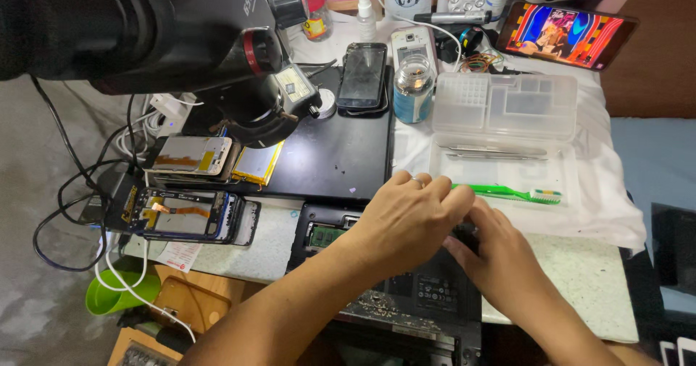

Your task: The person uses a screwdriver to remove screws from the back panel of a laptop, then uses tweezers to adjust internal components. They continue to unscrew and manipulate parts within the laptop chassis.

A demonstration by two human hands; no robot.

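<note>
Both my hands rest on an opened black laptop base (pixel 435 293) at the table's front edge. My left hand (pixel 406 217) lies palm down over its upper middle, fingers curled onto a small dark part that they mostly hide. My right hand (pixel 500 257) meets it from the right, with fingertips pressed on the same spot. A green memory module (pixel 322 234) shows in the open bay to the left of my left hand. A green toothbrush (pixel 511 193) lies just beyond my fingers.
A microscope (pixel 261 83) hangs over a black mat (pixel 333 156). Opened phones (pixel 181 214) and a battery (pixel 255 163) lie at left, amid cables. A clear parts box (pixel 507 105) holds tweezers (pixel 496 152). A jar (pixel 414 87), a dark phone (pixel 362 76) and a lit phone (pixel 565 32) sit at the back.
</note>
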